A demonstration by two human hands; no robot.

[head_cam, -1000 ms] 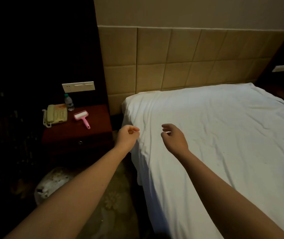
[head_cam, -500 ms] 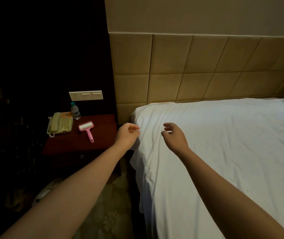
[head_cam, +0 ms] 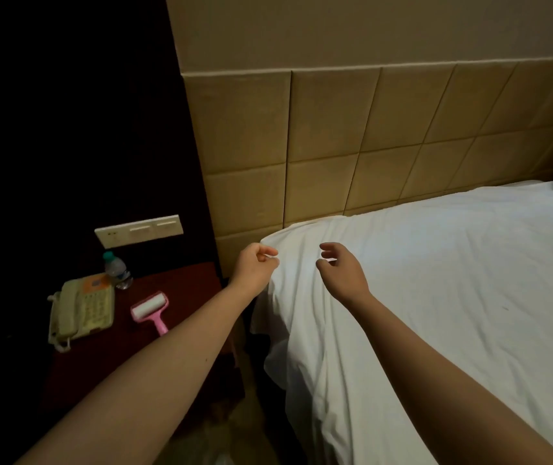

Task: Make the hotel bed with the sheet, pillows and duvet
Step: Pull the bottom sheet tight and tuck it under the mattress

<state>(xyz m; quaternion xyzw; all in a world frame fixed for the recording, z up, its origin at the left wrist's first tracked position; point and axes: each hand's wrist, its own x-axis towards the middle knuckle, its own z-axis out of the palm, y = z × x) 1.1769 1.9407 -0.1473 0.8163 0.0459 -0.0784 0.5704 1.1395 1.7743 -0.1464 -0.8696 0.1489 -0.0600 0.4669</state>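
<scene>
Curling loosely, the left hand (head_cam: 254, 267) brings thumb and forefinger close together right at the corner edge of the white sheet (head_cam: 436, 297); whether they pinch the cloth cannot be told. The right hand (head_cam: 344, 271), just beside it, hangs over the sheet with fingers half bent and apart, gripping nothing. Dim light blurs the fingertips. The sheet spreads beneath and beyond the right hand and drapes down below the left wrist.

Two arms (head_cam: 167, 374) — bare from wrist to the edge of view. The left hand (head_cam: 254, 266) and right hand (head_cam: 344, 271) are bare too.
</scene>
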